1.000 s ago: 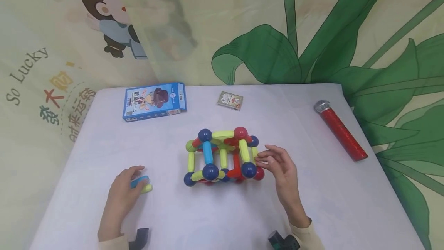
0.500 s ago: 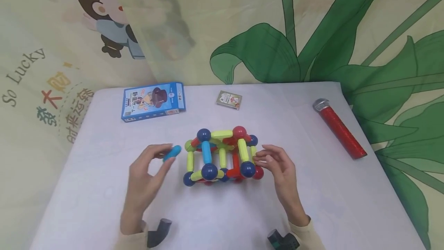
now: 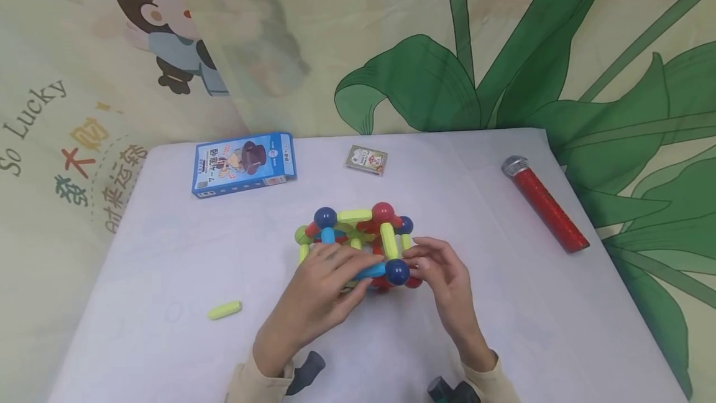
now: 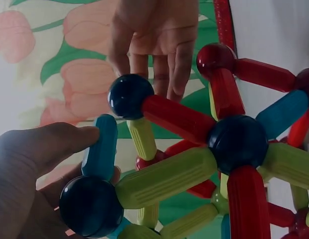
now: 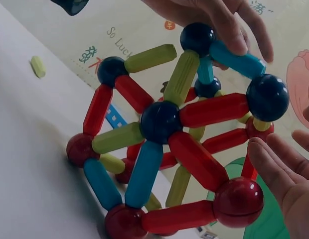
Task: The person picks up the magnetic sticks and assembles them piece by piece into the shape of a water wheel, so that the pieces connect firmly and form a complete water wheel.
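A magnetic rod-and-ball structure of red, blue and yellow-green rods with dark blue, red and green balls stands mid-table. My left hand pinches a blue rod at its front, between thumb and fingers. In the right wrist view, this blue rod spans two dark blue balls; a small gap at the right-hand ball cannot be ruled out. My right hand is at the structure's right side, fingers extended loosely and fingertips against or very near it. The left hand hides part of the structure in the head view.
A loose yellow-green rod lies on the white table at the left. Toward the back are a blue picture box and a small card box. A red glittery microphone with a silver head lies at the right.
My left hand has picked up the blue rod from the left of the table and carried it right to the structure's front. The yellow-green rod stayed behind. My right hand has barely moved.
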Motion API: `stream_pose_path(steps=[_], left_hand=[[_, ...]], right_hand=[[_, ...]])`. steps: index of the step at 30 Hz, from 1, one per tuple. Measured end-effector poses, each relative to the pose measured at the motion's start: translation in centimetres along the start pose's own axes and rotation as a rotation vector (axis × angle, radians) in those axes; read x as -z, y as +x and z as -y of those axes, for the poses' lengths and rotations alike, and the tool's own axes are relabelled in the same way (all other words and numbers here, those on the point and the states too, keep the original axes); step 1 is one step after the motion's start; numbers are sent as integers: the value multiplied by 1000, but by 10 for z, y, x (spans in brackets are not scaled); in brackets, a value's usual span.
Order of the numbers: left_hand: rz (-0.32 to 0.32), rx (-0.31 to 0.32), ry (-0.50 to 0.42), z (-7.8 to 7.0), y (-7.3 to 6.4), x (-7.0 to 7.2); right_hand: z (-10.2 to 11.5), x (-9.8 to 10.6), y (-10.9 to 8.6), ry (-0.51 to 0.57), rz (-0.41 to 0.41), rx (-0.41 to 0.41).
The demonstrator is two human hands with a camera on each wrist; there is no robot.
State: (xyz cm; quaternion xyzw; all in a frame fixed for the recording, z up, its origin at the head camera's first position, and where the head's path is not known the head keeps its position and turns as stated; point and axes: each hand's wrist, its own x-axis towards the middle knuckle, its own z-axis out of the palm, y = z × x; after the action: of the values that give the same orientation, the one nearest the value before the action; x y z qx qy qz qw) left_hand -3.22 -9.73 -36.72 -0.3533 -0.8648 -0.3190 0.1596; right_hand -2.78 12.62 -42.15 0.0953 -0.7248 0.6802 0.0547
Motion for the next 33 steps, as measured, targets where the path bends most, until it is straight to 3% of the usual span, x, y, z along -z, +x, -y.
stream_pose_path(steps=[6,18,21,24,26,29,31,33], left_hand=[[-7,12,7,4,-5,3],[17,20,-33,4,-7,2],[-1,15,-47,5,-8,2],[-71,31,-61,8,-14,6],[-159,95,-75,14,-24,13],[-266,297,-40,34,-52,28],[-246,482,4,49,-77,36],[-125,684,42,62,-103,42]], right_hand=[[6,-6,-5,48,69,22],[4,-14,-6,121,64,93],[4,-14,-6,116,65,95],[5,-13,-5,84,55,62],[4,-10,-4,61,41,55],[2,-1,-1,25,1,51],[-2,7,2,4,-35,59],[-5,14,5,-25,-63,48]])
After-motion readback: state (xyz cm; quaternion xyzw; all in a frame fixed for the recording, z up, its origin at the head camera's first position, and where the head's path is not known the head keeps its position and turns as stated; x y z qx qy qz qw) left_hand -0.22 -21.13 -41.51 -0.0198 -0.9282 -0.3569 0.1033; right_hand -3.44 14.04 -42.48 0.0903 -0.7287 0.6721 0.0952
